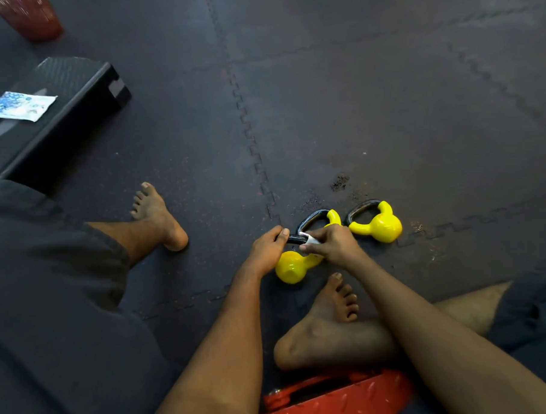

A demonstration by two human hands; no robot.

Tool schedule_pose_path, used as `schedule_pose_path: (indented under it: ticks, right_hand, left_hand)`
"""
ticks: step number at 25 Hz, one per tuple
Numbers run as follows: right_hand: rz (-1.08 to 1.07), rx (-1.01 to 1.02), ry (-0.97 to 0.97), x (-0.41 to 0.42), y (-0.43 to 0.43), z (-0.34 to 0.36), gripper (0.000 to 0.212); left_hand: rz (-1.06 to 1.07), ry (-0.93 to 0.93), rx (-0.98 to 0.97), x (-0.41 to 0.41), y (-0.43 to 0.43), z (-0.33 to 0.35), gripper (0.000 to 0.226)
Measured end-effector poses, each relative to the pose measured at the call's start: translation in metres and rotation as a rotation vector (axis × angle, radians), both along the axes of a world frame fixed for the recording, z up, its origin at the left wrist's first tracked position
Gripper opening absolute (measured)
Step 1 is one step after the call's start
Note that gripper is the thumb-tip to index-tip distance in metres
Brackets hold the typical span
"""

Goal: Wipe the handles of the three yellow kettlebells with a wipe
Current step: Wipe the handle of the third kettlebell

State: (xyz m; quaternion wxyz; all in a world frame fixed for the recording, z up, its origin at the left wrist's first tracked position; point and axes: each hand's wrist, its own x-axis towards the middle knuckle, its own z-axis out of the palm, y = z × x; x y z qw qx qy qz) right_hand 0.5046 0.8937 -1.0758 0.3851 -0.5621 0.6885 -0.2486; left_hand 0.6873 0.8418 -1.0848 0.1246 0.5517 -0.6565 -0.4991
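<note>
Dark rubber floor mats (385,92), faintly speckled and locked together by jigsaw-tooth seams. One seam runs from the top of the view down toward the kettlebells, and others cross it. Crumbly scuffed patch (339,182) on the mat just beyond the weights. Person seated on the floor, barefoot, in dark shorts. Left foot (158,218) planted well off to the left; right foot (327,323) drawn in close, just behind the nearest kettlebell (293,268). Three yellow kettlebells with black handles lie close together on the mat. The nearest is on its side, its handle (295,239) pointing away from the person. Left grip (268,247) clamped round the left end of that handle. Right grip (333,245) curled round the same handle, pinching a white wipe (309,238) against it. Middle kettlebell (334,217) mostly hidden behind the right grip, though its handle loop is in view. Third kettlebell (379,224) just to its right, untouched. Upper left: black step platform (72,90) with a blue-and-white wipes packet (18,105) lying flat on top. Red object (28,17) in the top-left corner, too blurred to identify. Red diamond-plate surface (336,398) at the bottom edge, under the legs.
</note>
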Motion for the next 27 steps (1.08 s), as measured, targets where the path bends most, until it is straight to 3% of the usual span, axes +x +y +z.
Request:
schedule_pose_path:
  ticks: [4,9,17,23,27]
  right_hand:
    - [0.177,0.352,-0.376,-0.019,0.007,0.008,0.028]
    - [0.200,0.443,-0.562,-0.009,0.013,0.016,0.020]
    - [0.013,0.241,-0.436,-0.001,0.009,0.000,0.035]
    - [-0.108,0.229,-0.428,0.008,0.010,0.001,0.049]
    - [-0.119,-0.022,-0.066,0.016,0.005,-0.002,0.043]
  left_hand:
    - [-0.126,-0.009,-0.054,-0.004,0.003,0.001,0.031]
    - [-0.150,0.047,0.013,0.004,-0.001,0.001,0.026]
    - [0.097,0.063,0.100,0.007,0.001,-0.006,0.039]
    - [0.070,0.056,0.048,0.003,0.007,-0.003,0.031]
    - [0.089,0.037,0.021,-0.001,0.006,-0.004,0.036]
